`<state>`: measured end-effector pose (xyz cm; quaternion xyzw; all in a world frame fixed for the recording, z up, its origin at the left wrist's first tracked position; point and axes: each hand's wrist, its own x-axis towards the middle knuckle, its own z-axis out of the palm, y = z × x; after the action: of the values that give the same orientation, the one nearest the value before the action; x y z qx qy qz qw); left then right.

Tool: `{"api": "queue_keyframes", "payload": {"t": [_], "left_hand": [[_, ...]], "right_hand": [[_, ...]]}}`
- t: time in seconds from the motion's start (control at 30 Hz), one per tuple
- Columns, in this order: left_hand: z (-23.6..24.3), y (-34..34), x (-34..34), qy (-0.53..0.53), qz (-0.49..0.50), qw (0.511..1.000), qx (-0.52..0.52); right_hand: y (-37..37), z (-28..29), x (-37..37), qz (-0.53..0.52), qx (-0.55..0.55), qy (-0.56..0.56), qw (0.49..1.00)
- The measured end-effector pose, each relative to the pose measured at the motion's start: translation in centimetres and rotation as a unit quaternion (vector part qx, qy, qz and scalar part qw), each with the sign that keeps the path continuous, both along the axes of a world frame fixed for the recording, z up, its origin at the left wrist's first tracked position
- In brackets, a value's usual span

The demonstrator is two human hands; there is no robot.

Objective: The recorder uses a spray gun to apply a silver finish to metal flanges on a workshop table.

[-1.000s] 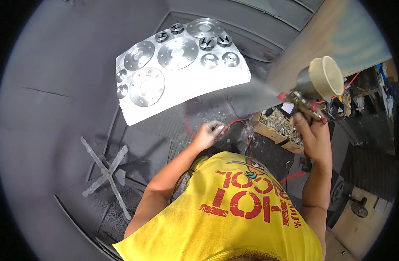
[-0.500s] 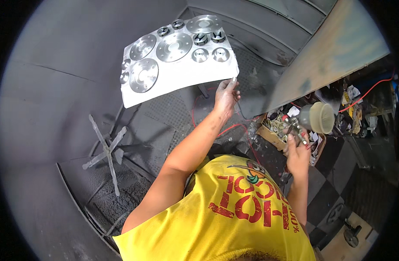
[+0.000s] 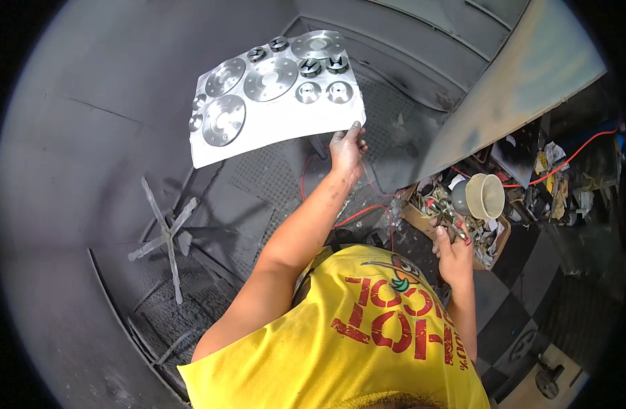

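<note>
Left grip (image 3: pixel 348 151) pinched on white board (image 3: pixel 282 123), right grip (image 3: pixel 455 256) snug around spray gun (image 3: pixel 451 219)

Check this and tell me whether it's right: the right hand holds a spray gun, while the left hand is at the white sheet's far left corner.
Not quite. The head view shows the left hand at the white sheet's near right corner, not its far left one. The right hand does hold a spray gun.
</note>
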<state>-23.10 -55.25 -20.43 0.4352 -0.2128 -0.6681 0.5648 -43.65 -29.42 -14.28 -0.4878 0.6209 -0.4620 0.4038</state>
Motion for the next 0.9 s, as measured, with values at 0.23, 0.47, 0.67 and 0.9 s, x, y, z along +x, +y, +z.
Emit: {"api": "queue_keyframes", "payload": {"t": [0.23,0.47,0.67,0.9], "left_hand": [[-0.5,1.9,2.5,-0.037,-0.016,0.999,-0.015],[-0.3,4.3,5.7,-0.048,-0.003,0.999,-0.009],[-0.2,5.7,9.7,-0.077,-0.042,0.996,0.004],[0.5,6.4,14.4,-0.080,-0.046,0.996,0.013]], "right_hand": [[-1.9,2.3,0.4,0.014,-0.024,0.008,1.000],[-3.4,3.2,0.7,0.050,-0.040,0.017,0.998],[-4.9,5.0,1.5,0.067,-0.058,0.020,0.996],[-5.4,10.7,2.1,0.134,-0.013,-0.122,0.983]]}}
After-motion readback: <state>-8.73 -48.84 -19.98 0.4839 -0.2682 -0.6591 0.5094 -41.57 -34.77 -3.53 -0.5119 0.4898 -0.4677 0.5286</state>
